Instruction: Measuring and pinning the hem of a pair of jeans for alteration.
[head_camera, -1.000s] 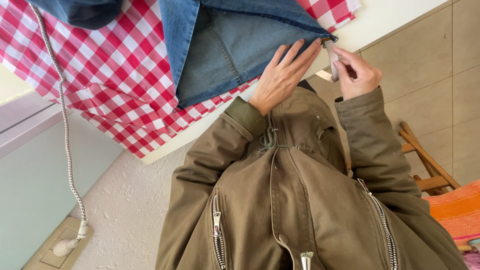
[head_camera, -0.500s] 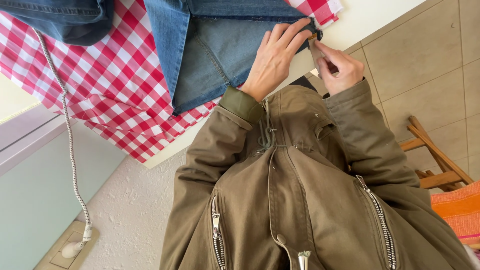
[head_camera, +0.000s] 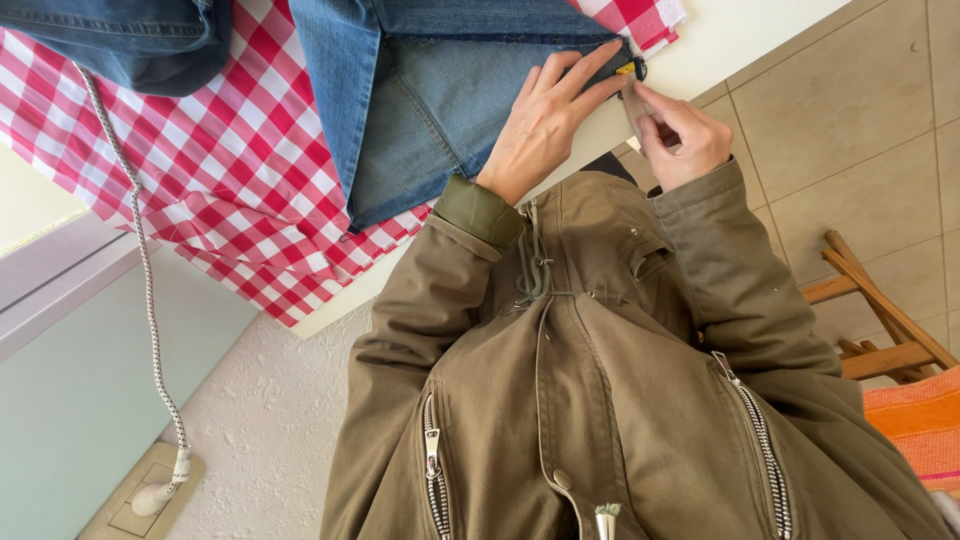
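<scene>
No packages, signs or screens in view, one possible label only: a small yellow tag (head_camera: 626, 69) at the corner of the blue denim garment (head_camera: 450, 100), near the table's edge, too small to make out further

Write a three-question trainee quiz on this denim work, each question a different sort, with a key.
1. True or false: the left hand lies flat on the denim.
2. Which cloth lies under the denim? A) plain white B) red-and-white checked C) orange
3. Fill in: the right hand pinches a small ____ piece at the denim's edge.

Key: 1 true. 2 B, the checked cloth. 3 tan; the tan piece sits beside a yellow bit.
</scene>
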